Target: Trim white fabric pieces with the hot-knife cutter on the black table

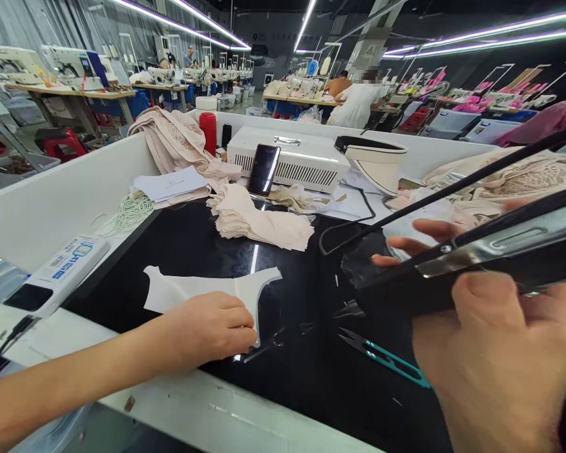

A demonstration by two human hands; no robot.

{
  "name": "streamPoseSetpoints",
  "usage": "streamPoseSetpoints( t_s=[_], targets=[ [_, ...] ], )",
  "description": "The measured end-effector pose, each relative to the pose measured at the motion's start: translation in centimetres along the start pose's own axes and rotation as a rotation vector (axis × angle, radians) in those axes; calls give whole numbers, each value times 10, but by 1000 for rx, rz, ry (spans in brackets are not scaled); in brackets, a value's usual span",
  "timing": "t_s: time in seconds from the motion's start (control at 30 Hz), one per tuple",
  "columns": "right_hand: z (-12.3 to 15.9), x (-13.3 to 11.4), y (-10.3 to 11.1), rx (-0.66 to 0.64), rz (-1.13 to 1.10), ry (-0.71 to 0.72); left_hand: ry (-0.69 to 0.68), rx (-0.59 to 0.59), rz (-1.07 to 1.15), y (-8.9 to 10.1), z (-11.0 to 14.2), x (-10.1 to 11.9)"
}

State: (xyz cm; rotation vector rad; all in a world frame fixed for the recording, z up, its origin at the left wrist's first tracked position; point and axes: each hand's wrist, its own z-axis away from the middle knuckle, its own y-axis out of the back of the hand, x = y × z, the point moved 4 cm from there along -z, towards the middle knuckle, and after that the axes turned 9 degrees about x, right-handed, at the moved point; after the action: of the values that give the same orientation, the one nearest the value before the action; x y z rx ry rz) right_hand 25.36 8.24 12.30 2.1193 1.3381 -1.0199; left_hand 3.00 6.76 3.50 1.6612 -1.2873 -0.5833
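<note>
- White plastic power bank with blue lettering (56,274), a black cable at its end; set on the left rim, probably to keep it off the work surface.
- Loose tangle of thin pale-green cord (133,214), beside the left wall.
- White printed paper sheets (172,184), lying against a heap of beige patterned fabric (170,135).
- Flat white cut piece with curved edges (183,289), seemingly fabric; spread on the glossy black tabletop (306,384), directly before the person, partly under the left hand.
- Left hand (221,327), bare, fingers bunched and curled over the piece's right-hand edge, seemingly to keep it flat; whether they pinch or only press, cannot tell.
- Layered stack of beige cut fabric pieces (264,221), behind the white piece, perhaps kept there for easy reach.
- Dark-screened smartphone (264,170), tilted upright, apparently propped on the vented white metal box (290,157) behind it.
- Teal-handled thread snips (389,360), lying between the hands, nearer the right, likely for handiness.
- Right hand (495,365), bare, blurred, large in view; overlaps a black bar with a silver metal plate (504,242), fingers showing beyond it. Whether it grips the bar, cannot tell.
- Second heap of beige patterned fabric (523,173), along the far right side.
</note>
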Motion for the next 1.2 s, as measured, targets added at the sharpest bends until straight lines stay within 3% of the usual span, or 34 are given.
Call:
streamPoseSetpoints(
  t_s=[0.07, 0.13, 0.43, 0.57, 0.77, 1.2],
  targets=[
    [-5, 2, -5, 128, -81, -39, -21, 12, -29, -4, -2, 3],
    [-6, 2, -13, 170, -135, -58, -31, 26, -68, -8, -3, 4],
    [25, -4, -38, -26, -281, -70, -8, -4, -217, -20, -5, 12],
    [45, -3, -48, -64, -344, -153, 155, -12, -57, -19, -3, 4],
    [56, -3, -62, -72, -394, -178, 461, 68, 260, -13, 1, -12],
    [54, -2, -64, -37, -540, -77, 452, 76, 312, -11, -4, -7]
  ],
)
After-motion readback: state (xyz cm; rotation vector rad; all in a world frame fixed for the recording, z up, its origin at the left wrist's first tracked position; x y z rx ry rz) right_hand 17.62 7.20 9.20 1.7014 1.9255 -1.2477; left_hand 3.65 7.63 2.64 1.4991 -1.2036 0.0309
